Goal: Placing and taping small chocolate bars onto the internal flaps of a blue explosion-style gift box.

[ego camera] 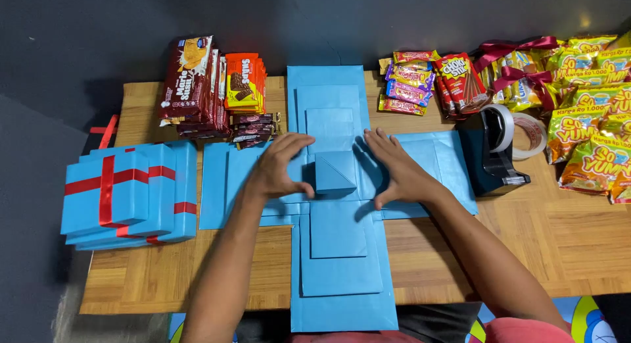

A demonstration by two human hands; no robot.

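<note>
Dark red and orange flat snack packs (213, 86) are stacked at the far left of the table. Purple, yellow and red wrappers (430, 83) are piled far right of centre, and yellow-green snack bags (591, 126) are spread at the right edge. Blue lids tied with red ribbon (128, 192) are stacked at the left.

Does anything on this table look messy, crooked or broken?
Nothing looks damaged or spilled. The flat blue cross-shaped paper box lies square on the wooden table, both hands, left and right, beside its small centre box. Only the stacked blue ribboned gift boxes sit slightly fanned.

Wooden table (559, 244), dark grey wall (98, 27)
</note>
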